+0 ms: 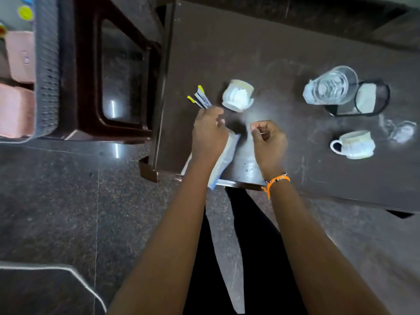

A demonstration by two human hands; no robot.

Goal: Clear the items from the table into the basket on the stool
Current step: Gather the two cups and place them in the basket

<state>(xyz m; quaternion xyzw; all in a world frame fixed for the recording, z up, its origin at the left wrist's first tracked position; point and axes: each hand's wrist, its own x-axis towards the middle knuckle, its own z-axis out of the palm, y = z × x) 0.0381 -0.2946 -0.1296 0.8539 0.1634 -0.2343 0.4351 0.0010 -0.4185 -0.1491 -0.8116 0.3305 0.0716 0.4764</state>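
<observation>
Head view: both bare forearms reach forward over the near edge of the dark worktop [284, 53]. Left hand [209, 133] is knuckles-up, fingers curled around a bunch of pens [201, 98] whose yellow-tipped ends fan out up-left. It hovers over a pale blue-edged pouch [226, 153] that lies flat and overhangs the near worktop edge. Right hand [269, 139] is curled, thumb and forefinger pinched on a thin stick [263, 133]; what it is, too small to tell. Orange band [276, 180] on the right wrist.

On the worktop: 1 white ribbed ceramic cup [237, 95] tilted on its side just beyond the left hand; a clear glass [331, 86] touching a black mesh holder [370, 97], both lying over; a 2nd white cup [352, 144] with handle to the left, well right of the hands. Worktop is scuffed and chalky, with bare room between the cups.

Left of the worktop stands a brown glossy plastic stool [91, 71], its recessed seat showing. The grey perforated basket [46, 64] sits at its far left edge, holding pink boxes [19, 55]. Floor [68, 201] is speckled dark stone, open.
</observation>
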